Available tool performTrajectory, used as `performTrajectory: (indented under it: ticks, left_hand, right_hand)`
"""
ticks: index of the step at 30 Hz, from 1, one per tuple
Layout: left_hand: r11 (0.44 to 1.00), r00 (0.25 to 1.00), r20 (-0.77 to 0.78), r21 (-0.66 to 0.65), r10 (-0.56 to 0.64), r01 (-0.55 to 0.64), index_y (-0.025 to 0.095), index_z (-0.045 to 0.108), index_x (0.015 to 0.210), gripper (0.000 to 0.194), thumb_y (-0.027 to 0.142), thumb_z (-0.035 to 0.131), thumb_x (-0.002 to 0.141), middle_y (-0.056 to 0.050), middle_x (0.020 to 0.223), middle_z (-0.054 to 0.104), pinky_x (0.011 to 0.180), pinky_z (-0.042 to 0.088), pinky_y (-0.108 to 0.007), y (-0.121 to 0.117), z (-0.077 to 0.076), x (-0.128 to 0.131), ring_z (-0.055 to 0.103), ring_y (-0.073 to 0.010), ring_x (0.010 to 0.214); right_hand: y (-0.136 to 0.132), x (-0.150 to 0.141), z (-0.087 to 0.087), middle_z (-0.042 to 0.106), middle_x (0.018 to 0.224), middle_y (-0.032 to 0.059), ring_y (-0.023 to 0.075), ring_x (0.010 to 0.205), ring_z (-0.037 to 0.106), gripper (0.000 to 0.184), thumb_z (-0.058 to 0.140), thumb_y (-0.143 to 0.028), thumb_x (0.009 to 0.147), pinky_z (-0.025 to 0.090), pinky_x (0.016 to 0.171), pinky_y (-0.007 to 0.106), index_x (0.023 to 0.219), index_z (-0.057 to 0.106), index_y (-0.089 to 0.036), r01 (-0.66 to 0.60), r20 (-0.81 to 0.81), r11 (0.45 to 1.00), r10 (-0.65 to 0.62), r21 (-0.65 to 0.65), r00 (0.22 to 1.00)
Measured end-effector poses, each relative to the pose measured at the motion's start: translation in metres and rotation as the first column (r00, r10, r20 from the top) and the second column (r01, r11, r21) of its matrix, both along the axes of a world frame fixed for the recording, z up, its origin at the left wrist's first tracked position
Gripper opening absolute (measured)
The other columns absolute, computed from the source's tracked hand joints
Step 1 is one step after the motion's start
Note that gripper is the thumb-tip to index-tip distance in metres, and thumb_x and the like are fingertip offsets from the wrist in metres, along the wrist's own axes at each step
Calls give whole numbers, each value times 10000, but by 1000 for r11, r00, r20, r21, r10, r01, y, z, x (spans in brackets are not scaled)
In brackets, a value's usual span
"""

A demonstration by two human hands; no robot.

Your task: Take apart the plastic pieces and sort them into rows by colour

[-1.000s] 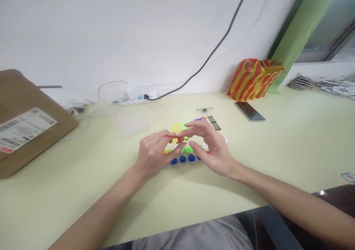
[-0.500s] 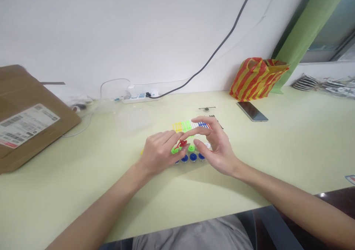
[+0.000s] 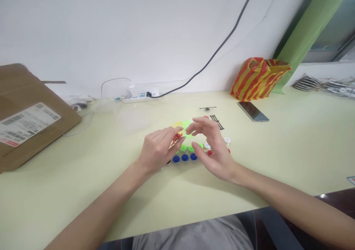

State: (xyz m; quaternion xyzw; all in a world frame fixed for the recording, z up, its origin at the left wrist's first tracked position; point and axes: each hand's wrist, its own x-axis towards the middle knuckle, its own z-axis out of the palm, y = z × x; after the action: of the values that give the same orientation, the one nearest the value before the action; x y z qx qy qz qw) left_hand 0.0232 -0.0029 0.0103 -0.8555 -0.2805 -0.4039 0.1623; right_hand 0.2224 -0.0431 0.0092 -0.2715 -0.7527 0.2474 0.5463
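Note:
My left hand (image 3: 156, 150) pinches a small red plastic piece (image 3: 176, 136) at its fingertips. My right hand (image 3: 213, 150) hovers close by, its curled fingers apart and holding nothing. Beneath both hands lie rows of round plastic caps: blue caps (image 3: 184, 158), green caps (image 3: 183, 147), a white cap (image 3: 206, 146) and a red cap (image 3: 210, 152). Flat yellow and green plastic strips (image 3: 183, 126) lie behind them, partly hidden by my fingers. A black plastic strip (image 3: 216, 122) lies just beyond my right hand.
A pale green desk (image 3: 111, 161) holds a cardboard parcel (image 3: 33, 117) at left, a power strip (image 3: 141, 95) with a black cable at the wall, a red-and-yellow striped bag (image 3: 259, 79) and a smartphone (image 3: 253, 111).
The red piece no longer sits between both hands; it stays at my left fingertips. My right hand has drawn back from it, and the view has shifted slightly.

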Motion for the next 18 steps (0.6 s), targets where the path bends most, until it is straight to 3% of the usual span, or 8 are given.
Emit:
performTrajectory:
  ticks: [10,18]
  left_hand:
    - [995,999,38,-97,-13,16,172,633,957,150,252,525,1023,21,700,662,551,441,-223,-1,3,0,584,-94,549]
    - [999,999,36,-23,-36,36,156,614,935,159,234,516,1034,-9,726,703,560,462,-239,-1,2,0,617,-113,557]
  right_hand:
    - [3,1,-1,580,1152,74,222,1098,583,496,488,-145,962,500,968,451,1411,348,-301,32,69,999,-32,-1,997]
    - [3,1,-4,586,1157,74,221,1109,584,537,476,-100,939,490,974,448,1423,342,-291,14,115,1000,-13,-9,993]
